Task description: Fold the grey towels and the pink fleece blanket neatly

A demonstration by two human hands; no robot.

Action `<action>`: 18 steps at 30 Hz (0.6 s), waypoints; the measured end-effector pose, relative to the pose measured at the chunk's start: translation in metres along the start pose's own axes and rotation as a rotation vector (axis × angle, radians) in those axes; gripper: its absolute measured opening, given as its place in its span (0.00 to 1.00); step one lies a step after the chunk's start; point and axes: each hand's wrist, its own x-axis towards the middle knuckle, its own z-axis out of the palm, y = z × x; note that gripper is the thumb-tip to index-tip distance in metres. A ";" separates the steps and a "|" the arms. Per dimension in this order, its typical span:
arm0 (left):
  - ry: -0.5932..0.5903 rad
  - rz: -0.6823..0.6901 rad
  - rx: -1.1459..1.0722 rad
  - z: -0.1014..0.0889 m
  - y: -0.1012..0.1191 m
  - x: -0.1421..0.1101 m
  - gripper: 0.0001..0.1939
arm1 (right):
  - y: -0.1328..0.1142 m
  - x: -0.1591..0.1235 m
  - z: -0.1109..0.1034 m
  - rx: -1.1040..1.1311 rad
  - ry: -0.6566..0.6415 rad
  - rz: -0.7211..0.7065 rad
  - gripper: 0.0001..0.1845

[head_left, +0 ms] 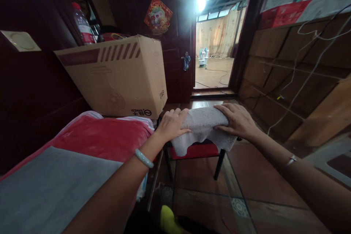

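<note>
Pinching the left end of a grey cloth (204, 120) between thumb and fingers with the left grip (187, 121), and its right end likewise with the right grip (218, 117). Held above the red seat (196, 151) of a black-legged chair (218, 166), bunched thick along the top and drooping loosely towards the seat's near edge and corners. Near the left edge, red and grey bedding (101, 135); beyond the far left corner, a cardboard box (109, 76).

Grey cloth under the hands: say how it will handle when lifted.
The grey cloth will probably be floppy: its loose lower edge droops in folds over the red seat. The thicker part between left hand and right hand looks rolled, so it might unwind if released.
</note>
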 end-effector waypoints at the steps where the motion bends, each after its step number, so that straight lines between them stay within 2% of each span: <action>1: -0.003 0.014 0.013 0.000 0.000 0.000 0.40 | -0.002 -0.001 0.000 -0.004 0.013 0.004 0.44; 6: -0.010 0.051 0.055 0.000 -0.001 0.000 0.41 | -0.011 -0.006 -0.001 -0.003 0.044 0.038 0.40; 11: -0.011 0.034 -0.018 -0.003 -0.001 -0.002 0.42 | -0.015 -0.005 -0.010 0.006 0.004 0.017 0.41; 14: 0.031 0.045 -0.081 -0.007 -0.001 -0.007 0.45 | -0.025 0.006 -0.026 -0.013 -0.012 0.004 0.43; 18: 0.098 -0.009 -0.124 -0.011 0.000 -0.014 0.49 | -0.042 0.033 -0.041 0.025 0.018 -0.077 0.47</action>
